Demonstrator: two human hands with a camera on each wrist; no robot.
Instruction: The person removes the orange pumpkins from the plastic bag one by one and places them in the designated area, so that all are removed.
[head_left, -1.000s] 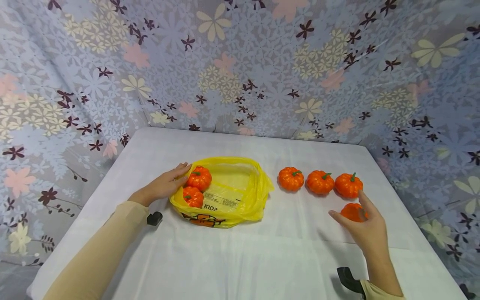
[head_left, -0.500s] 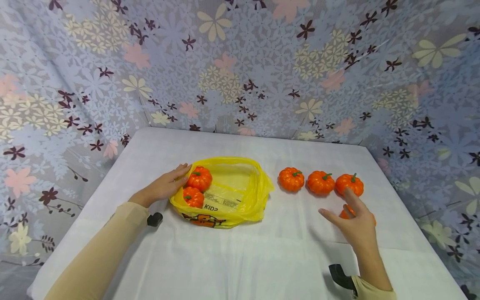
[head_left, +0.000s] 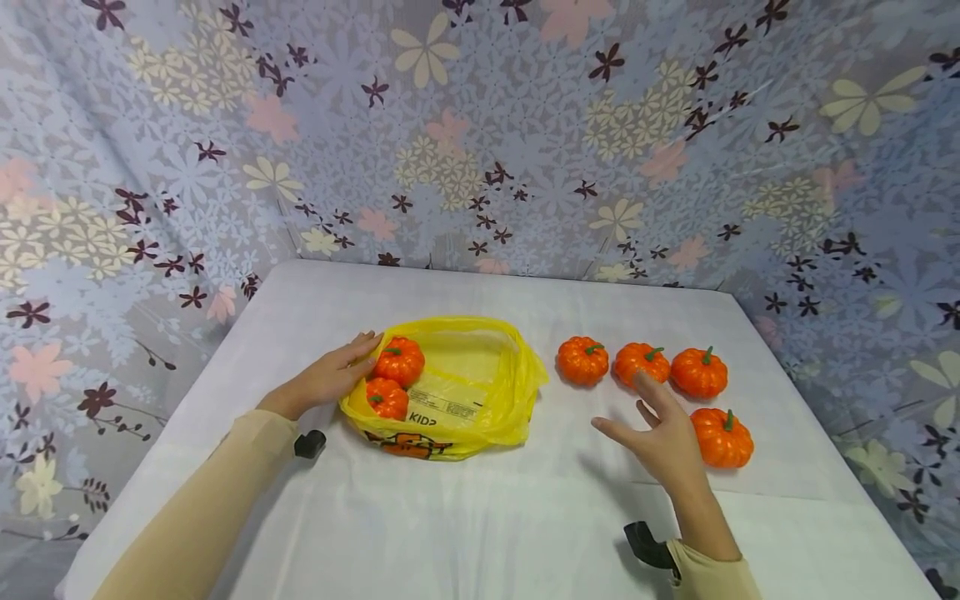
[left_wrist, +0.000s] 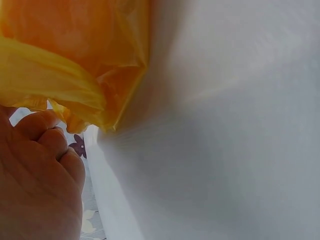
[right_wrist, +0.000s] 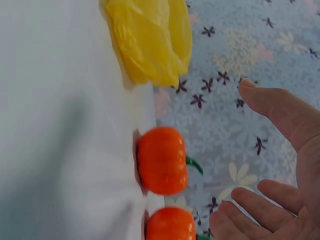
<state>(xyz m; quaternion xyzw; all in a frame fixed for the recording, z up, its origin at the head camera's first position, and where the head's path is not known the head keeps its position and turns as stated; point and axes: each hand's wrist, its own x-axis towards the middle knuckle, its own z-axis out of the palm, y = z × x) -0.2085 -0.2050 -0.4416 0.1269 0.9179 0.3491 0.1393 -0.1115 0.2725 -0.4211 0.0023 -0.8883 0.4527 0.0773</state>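
Four small orange plastic pumpkins (head_left: 642, 364) are sitting right of the crumpled yellow plastic bag (head_left: 450, 392). The right hand (head_left: 663, 437) is hovering spread and empty above them; closing around one pumpkin's body seems steadiest. The left hand (head_left: 326, 379), fingers lying flat, is holding the bag's left rim.

Left hand (head_left: 324, 379): rests against the left edge of the yellow plastic bag (head_left: 480, 392), fingers straight.
Bag contents: two small orange pumpkins (head_left: 399, 361).
Right hand (head_left: 663, 433): spread, holding nothing, above the white tablecloth (head_left: 480, 517).
Loose pumpkins: three in a row (head_left: 582, 359), one nearer (head_left: 722, 437) just beside the right hand.
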